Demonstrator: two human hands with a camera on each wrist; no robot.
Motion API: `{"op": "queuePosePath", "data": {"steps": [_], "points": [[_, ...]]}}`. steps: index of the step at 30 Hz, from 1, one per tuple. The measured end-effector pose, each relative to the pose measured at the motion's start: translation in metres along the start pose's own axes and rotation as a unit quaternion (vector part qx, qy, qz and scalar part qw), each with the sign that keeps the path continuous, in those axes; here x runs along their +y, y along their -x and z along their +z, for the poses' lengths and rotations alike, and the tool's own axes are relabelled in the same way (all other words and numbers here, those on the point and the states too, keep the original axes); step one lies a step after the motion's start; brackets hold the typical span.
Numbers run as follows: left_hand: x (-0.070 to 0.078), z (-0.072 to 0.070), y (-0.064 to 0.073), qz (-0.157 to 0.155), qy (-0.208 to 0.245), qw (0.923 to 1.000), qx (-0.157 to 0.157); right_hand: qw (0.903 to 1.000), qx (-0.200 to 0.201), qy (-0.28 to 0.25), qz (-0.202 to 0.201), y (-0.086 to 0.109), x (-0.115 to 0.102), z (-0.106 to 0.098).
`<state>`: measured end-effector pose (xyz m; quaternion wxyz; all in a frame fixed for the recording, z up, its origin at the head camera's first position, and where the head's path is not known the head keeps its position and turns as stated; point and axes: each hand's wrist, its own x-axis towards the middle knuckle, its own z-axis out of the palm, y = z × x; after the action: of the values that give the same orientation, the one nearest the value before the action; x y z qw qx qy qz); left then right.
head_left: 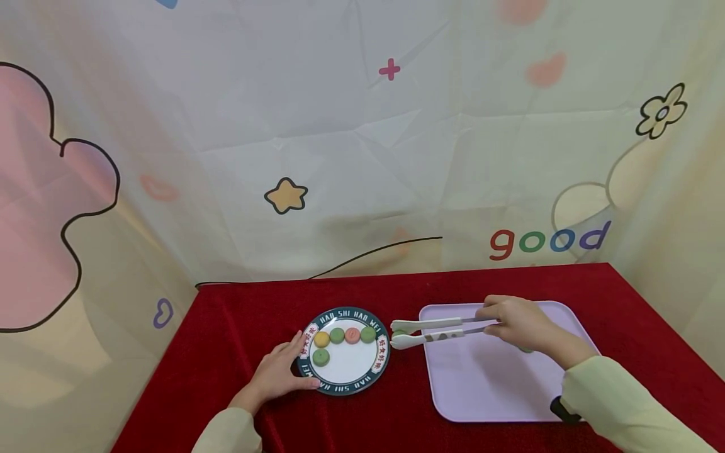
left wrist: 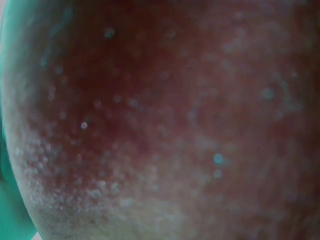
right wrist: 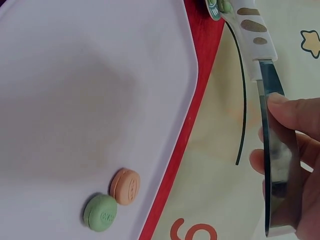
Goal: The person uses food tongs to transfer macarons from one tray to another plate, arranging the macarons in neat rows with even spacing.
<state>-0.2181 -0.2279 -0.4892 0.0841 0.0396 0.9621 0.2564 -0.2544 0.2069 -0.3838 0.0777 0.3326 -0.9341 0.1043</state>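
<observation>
Holding grn macaron (head_left: 399, 332) in tongs (head_left: 444, 336), left of R grip (head_left: 520, 322)

Tongs (head_left: 444, 336) partly hide the green macaron (head_left: 399, 332) at their tips — the left wrist view is blurred.

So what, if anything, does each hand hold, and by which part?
The right hand holds tongs by the metal handle; their tips hold a green macaron. The left hand touches the plate's rim.

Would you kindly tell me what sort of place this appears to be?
Probably a staged tabletop set, judging by the pale cartoon-printed backdrop behind the red cloth-covered table, which bears a lilac rectangular tray.
</observation>
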Motion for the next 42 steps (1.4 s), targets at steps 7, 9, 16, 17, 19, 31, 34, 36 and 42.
{"op": "queuePosePath", "data": {"steps": [7, 9, 16, 17, 19, 31, 34, 36, 42], "points": [[-0.001, 0.000, 0.000, -0.002, 0.001, 1.0000, 0.002, 0.9998, 0.010, -0.010, -0.016, -0.005, -0.006, 0.004], [-0.001, 0.000, 0.000, 0.000, 0.000, 1.0000, 0.002, 0.9997, 0.010, -0.012, -0.017, -0.006, -0.007, 0.005], [-0.001, 0.000, 0.000, 0.005, -0.003, 1.0000, 0.002, 0.9992, 0.014, -0.015, -0.034, -0.011, -0.009, 0.010], [-0.001, 0.000, 0.000, 0.006, -0.003, 1.0000, 0.002, 0.9991, 0.016, -0.013, -0.037, -0.011, -0.009, 0.010], [-0.001, 0.000, 0.000, 0.007, -0.003, 1.0000, 0.001, 0.9988, 0.020, -0.010, -0.043, -0.013, -0.010, 0.012], [-0.002, 0.000, -0.001, -0.003, -0.001, 1.0000, 0.001, 0.9976, 0.025, -0.002, -0.065, -0.019, -0.017, 0.018], [-0.003, 0.000, -0.001, -0.002, -0.001, 1.0000, 0.001, 0.9973, 0.027, -0.003, -0.068, -0.021, -0.017, 0.021], [-0.003, 0.000, -0.001, -0.001, -0.001, 1.0000, 0.002, 0.9974, 0.027, -0.005, -0.067, -0.021, -0.017, 0.023], [-0.003, 0.000, -0.001, 0.003, -0.001, 1.0000, 0.005, 0.9973, 0.031, 0.002, -0.066, -0.024, -0.020, 0.030]]}}
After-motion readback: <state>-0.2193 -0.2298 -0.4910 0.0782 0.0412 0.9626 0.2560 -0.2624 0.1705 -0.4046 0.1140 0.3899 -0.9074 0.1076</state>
